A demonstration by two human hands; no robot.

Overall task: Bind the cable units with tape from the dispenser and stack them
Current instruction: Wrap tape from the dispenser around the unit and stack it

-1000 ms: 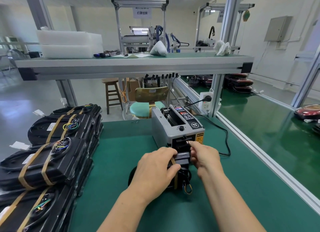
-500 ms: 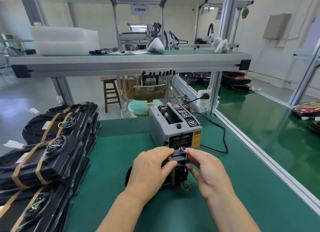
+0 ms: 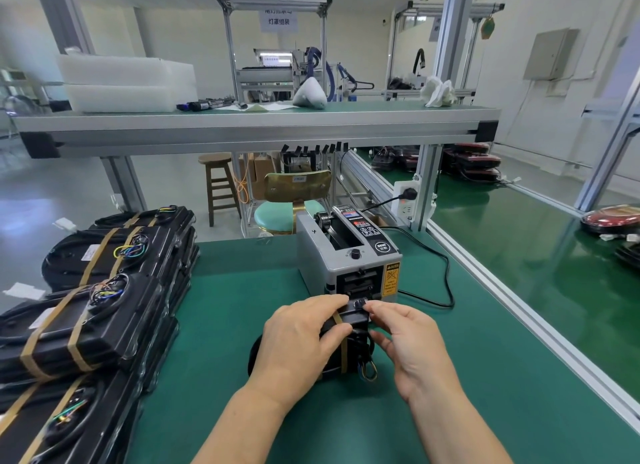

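At the middle of the worktop (image 3: 235,311), just in front of the tape dispenser's mouth, the black cable unit (image 3: 356,325) lies under both hands. The left hand (image 3: 304,335) covers most of it, with the fingers curled over its top and the thumb pressed against its near side. A brown tape strip (image 3: 343,351) runs over the unit beside that thumb. The right hand (image 3: 412,346) pinches the unit's far end between thumb and forefinger, and its other fingers are bent loosely below. Coloured wire ends (image 3: 370,373) stick out at the unit's near right.

The grey tape dispenser (image 3: 332,256) stands just behind the hands, almost touching the unit. Its black power cord (image 3: 446,276) loops along the worktop's right edge up to a white socket (image 3: 406,200) on an aluminium post. Along the left edge, stacks of bound cable units (image 3: 104,321) with brown bands stand close to the left forearm.

Above the far edge runs a long shelf (image 3: 256,126) carrying white foam trays (image 3: 128,83) and white cloths (image 3: 438,91). Beyond the far edge are a green-seated chair (image 3: 277,216) and a wooden stool (image 3: 218,183).
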